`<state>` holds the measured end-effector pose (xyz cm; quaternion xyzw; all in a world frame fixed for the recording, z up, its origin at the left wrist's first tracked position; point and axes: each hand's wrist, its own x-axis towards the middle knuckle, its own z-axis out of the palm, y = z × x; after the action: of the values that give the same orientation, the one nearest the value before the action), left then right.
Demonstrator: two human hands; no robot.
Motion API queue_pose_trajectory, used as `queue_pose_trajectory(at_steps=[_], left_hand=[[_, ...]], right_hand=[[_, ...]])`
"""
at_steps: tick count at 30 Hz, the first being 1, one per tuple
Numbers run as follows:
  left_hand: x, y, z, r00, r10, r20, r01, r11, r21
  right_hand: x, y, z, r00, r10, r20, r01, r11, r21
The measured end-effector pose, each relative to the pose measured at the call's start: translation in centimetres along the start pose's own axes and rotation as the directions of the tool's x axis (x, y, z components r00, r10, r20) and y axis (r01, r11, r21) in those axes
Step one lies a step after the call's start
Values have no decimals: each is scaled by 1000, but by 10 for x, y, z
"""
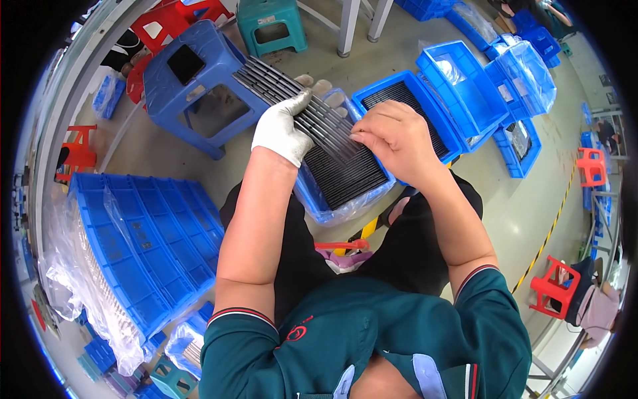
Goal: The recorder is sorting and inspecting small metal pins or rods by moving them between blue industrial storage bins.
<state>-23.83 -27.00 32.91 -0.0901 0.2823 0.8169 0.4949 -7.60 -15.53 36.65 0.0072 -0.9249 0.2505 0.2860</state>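
My left hand [282, 130], in a white glove, is closed around a bundle of thin black rods [319, 126]. The rods lie side by side and slant from the upper left down to the right. At their lower right end my bare right hand [399, 139] has thumb and fingers pinched together. What sits between those fingertips is too small to make out. Below the bundle, a blue bin [362, 205] lined with clear plastic holds rows of similar black rods [342, 179]. Just beyond my right hand is a second blue bin [454, 139] with more black rods.
A blue stool [156, 83] with a dark flat device [185, 64] on it stands at the left. Stacked blue crates [149, 246] fill the lower left. More blue bins [465, 100] are at the right. A red stool [555, 289] and a seated person are farther right.
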Motion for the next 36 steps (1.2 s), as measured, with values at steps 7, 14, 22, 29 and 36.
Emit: queue_pose_trajectory(at_steps=[7,14,22,29,36], left_hand=[[-1,-1,2,1000,20,-24,-19,999,28],[-3,-5,4,999,31,-16,-31,999,20],[-6,-7,7,998,36,-54,-32,998,61],[-7,-6,8,999,26,-33,-25,999,24],[-6,-3,2,1000,10,19,-10,1000,-6]], right_hand=[[0,-1,-5,998,10,59,-4,994,-111],[1,-7,-5,999,13,39,0,950,-311],[0,0,-5,993,-99,58,111,960,-256],[-4,3,0,995,-88,41,94,981,-168],[-6,1,0,989,136,51,-137,990,14]])
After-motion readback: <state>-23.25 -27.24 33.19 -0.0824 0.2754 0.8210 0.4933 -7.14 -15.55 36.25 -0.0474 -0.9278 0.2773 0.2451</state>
